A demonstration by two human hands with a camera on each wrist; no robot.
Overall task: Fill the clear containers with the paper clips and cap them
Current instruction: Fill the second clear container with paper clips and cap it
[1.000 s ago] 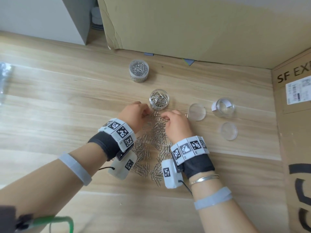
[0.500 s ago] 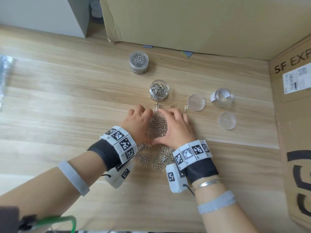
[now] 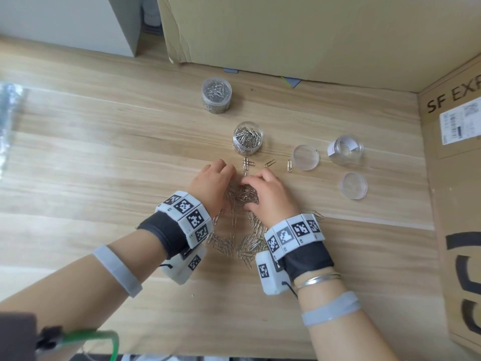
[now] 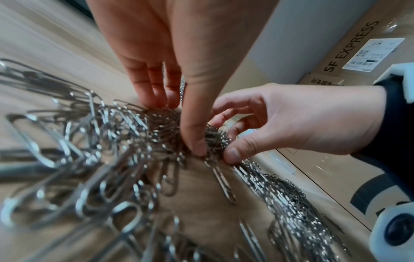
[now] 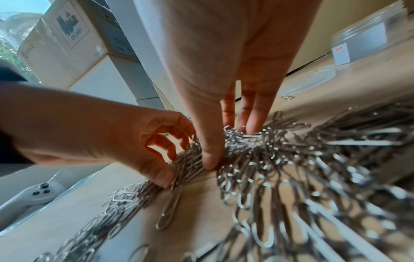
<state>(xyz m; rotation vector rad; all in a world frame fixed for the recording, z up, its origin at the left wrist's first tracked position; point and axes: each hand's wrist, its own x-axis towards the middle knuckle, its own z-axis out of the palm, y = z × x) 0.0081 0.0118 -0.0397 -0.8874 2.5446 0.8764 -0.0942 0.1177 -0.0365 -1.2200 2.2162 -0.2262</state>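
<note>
Both hands work a heap of paper clips [image 3: 240,198] on the wooden table [image 3: 104,157], just on the near side of the open container [image 3: 247,138], which is nearly full of clips and uncapped. The left hand [image 3: 212,186] and right hand [image 3: 270,195] face each other across the heap, fingers curled inward and thumbs low, each gripping its side of one shared clump. More clips lie scattered nearer the person than the heap, and a few strays [image 3: 269,163] sit between it and the open container. Beyond that container stands a capped, filled one [image 3: 216,94]. To its right lie two loose lids [image 3: 305,157] and an empty container [image 3: 345,150].

Assessment: the clips are light, stiff, slick wire that tangles and sheds from the edges. Scooping from beneath with both palms should hold best; a loose pinch would likely drop clips.
</note>
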